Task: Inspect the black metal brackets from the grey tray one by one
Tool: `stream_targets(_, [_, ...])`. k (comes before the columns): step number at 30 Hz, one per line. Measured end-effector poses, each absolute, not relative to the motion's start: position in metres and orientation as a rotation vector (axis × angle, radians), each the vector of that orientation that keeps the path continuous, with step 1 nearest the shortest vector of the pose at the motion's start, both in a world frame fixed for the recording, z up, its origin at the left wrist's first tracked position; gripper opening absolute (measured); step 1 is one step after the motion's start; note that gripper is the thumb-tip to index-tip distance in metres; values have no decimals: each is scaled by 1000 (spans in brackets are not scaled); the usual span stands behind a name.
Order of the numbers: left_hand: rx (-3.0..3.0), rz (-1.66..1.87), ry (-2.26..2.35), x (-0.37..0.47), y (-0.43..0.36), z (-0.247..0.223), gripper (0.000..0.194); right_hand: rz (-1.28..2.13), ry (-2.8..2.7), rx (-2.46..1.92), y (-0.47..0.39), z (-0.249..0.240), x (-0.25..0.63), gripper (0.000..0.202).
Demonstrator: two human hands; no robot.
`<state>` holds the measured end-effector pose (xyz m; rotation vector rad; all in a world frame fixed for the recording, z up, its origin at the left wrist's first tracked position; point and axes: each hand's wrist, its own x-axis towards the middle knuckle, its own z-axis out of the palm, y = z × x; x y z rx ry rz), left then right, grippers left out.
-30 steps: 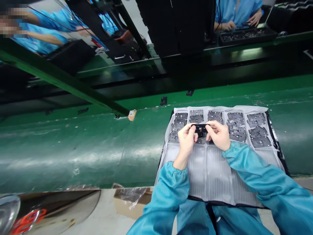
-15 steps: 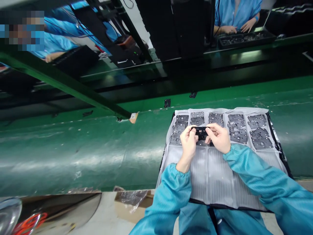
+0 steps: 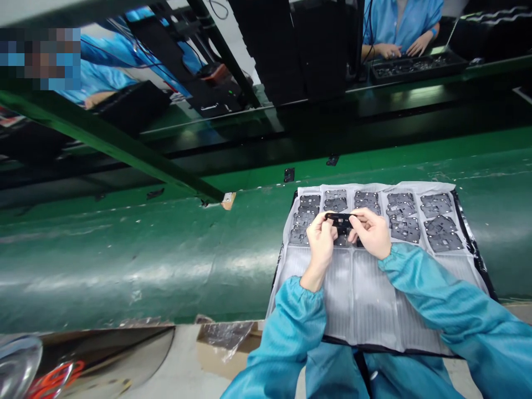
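Left hand (image 3: 321, 237) and right hand (image 3: 373, 233) pinching a flat black rectangular part (image 3: 341, 220), above a tray (image 3: 374, 299) lined in ribbed translucent film

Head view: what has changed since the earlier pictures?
The loose black plates have shifted right along the green strip beyond the tray. Nothing was taken hold of or let go: the left hand and right hand still hold the black part between them, above the tray.

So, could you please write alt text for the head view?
The left hand and right hand hold a flat black part above a white-lined tray with dark parts in its far half, at a green table. Beyond, people in blue work.
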<state>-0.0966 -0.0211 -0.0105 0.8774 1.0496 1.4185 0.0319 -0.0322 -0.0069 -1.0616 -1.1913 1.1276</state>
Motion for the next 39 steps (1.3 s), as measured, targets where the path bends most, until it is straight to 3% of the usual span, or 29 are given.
stream_targets(3, [938,1389,1047,-97,-23,-8,20,1140,-1157,-1056,-31,-6,32,29])
stream_targets(7, [1105,1390,1036,-101,-22,-5,42,1163,-1101,-1072,-28,-6,34,30])
stream_targets(11, [1132,1389,1098,-105,-19,-5,26,1225,-1077,-1075,-26,-6,36,30])
stream_targets(21, [1047,1450,1162,-103,-21,-3,32,1287,-1080,-1083,-26,-5,36,34])
stream_targets(39, [850,1451,1150,-109,-14,-4,11,1177,-1268,-1092,-31,-9,34,23])
